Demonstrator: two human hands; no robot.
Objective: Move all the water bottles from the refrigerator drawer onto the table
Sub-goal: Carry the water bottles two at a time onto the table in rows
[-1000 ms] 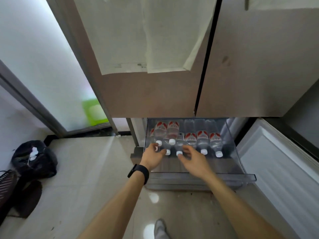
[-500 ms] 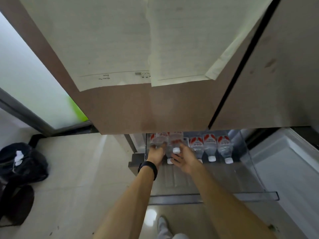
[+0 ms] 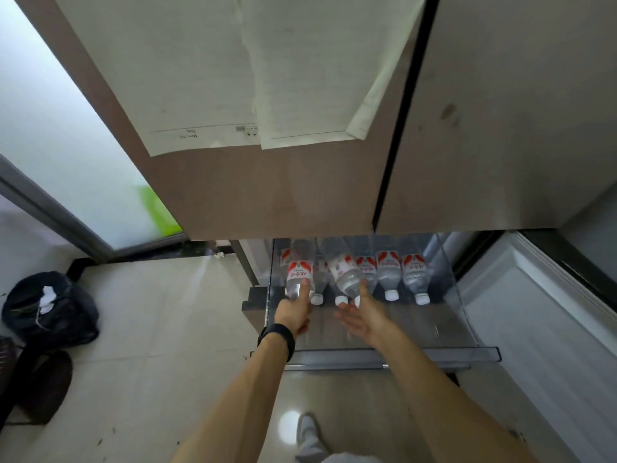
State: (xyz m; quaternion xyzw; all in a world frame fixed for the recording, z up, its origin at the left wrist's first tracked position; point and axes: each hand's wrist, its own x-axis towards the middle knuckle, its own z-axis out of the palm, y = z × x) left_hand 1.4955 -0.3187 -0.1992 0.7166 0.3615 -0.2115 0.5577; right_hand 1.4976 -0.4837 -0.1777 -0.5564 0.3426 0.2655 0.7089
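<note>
— What's on the left?
— A tall frosted glass panel [image 3: 66, 145] in a grey frame [image 3: 50, 208]. Daylight comes through it, with a green blur [image 3: 153, 212] low behind the glass.
— And the floor?
— Pale glossy tiles [image 3: 150, 329], with a round glare spot [image 3: 288, 426] near the bottom edge. A black bag [image 3: 66, 319] slumps at the left with a white scrap [image 3: 46, 295] on top. A dark round object [image 3: 46, 385] lies nearer, and I can't tell what it is.
— Straight ahead?
— Two brown doors [image 3: 267, 195] with a dark seam between them. Two paper sheets [image 3: 200, 78] overlap on the left door, and one corner is folded over.
</note>
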